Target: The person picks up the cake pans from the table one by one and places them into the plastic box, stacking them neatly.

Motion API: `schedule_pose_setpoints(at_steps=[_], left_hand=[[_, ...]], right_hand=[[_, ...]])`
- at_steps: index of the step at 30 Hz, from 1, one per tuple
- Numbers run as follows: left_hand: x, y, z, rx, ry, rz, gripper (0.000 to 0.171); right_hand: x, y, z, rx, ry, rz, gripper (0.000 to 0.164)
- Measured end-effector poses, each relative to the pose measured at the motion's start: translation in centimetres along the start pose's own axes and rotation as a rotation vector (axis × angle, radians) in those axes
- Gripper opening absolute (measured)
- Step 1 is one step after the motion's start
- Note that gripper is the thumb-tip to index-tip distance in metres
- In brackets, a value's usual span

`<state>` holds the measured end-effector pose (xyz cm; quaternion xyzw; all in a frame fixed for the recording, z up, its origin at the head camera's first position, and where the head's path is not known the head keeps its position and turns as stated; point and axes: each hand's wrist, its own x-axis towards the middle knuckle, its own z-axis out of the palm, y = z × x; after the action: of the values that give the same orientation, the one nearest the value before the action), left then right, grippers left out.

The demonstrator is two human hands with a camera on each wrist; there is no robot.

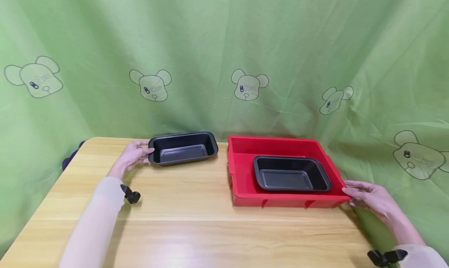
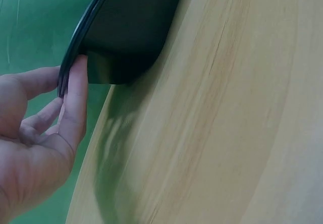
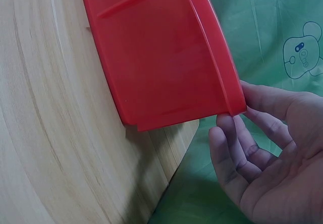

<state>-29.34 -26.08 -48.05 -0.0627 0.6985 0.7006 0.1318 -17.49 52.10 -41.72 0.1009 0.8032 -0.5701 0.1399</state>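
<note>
Near the back edge of the table, a black loaf pan (image 1: 184, 153) has its left end pinched by my left hand (image 1: 133, 154). In the left wrist view the fingers (image 2: 76, 95) lie on both sides of the loaf pan's rim (image 2: 75, 45), which looks layered. On the right stands a red plastic bin (image 1: 273, 201) with a second black loaf pan (image 1: 285, 178) lying inside it. My right hand (image 1: 373, 199) grips the bin's near right corner. The right wrist view shows fingers (image 3: 229, 128) below that corner and another against the rim.
A light wood table (image 1: 196, 236) lies under everything. Behind it and along the right side hangs a green curtain (image 1: 203, 57) printed with bear heads. The red bin's back wall is close to the curtain. Each wrist wears a small black device (image 1: 130, 194).
</note>
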Motion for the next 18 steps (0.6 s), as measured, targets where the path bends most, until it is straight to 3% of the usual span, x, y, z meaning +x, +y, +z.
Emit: schedule_pose_setpoints(at_steps=[10,18], left_hand=[[-0.49,-0.15,0.29,-0.038,-0.007,-0.003,0.074],[-0.82,-0.49,0.44,-0.119,-0.025,-0.017,0.072]], right_hand=[[0.08,-0.05,0.09,-0.001,-0.001,0.010,0.031],[0.13,0.12,0.04,-0.002,0.005,0.001,0.032]])
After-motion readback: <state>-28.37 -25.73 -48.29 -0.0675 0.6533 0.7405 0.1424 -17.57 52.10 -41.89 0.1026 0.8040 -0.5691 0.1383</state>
